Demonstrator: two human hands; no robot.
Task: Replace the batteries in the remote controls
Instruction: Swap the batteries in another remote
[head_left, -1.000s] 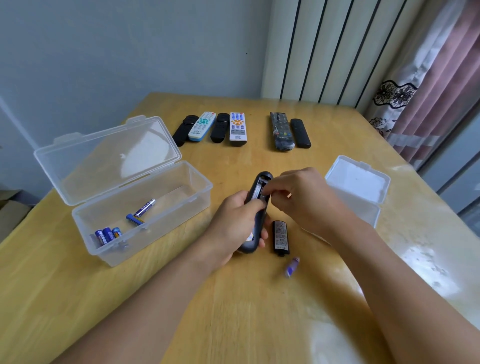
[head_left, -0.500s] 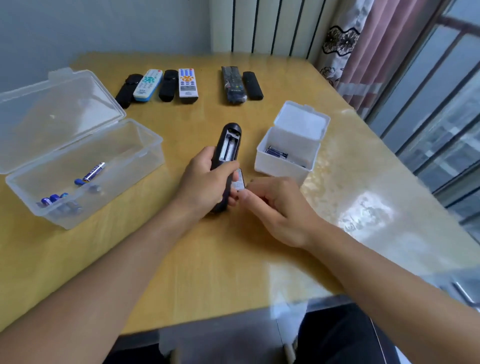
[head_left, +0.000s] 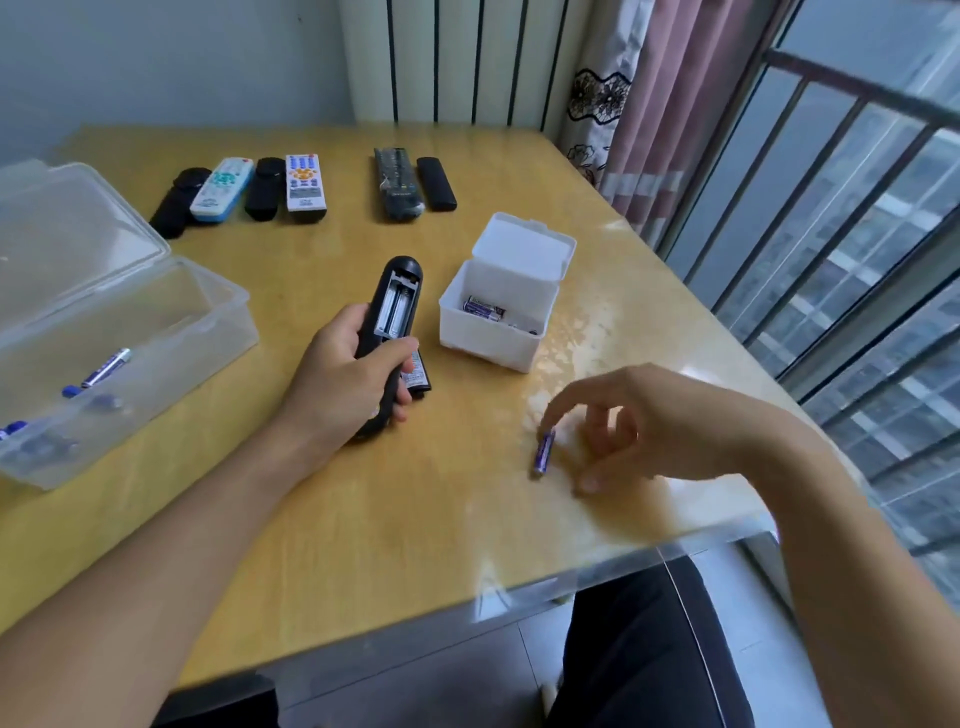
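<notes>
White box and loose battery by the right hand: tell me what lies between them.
Head view: only bare tabletop lies between the white box and the loose battery.

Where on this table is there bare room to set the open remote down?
Bare wood lies between the left hand and the near table edge, and between the clear box and remote row. Crowded around the white box and loose battery.

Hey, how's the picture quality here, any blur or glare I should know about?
Head view: right hand and battery are motion-blurred; window light glares off the table near the white box; wide-angle lens bends the railing; remote in the left hand stays fairly sharp.
</notes>
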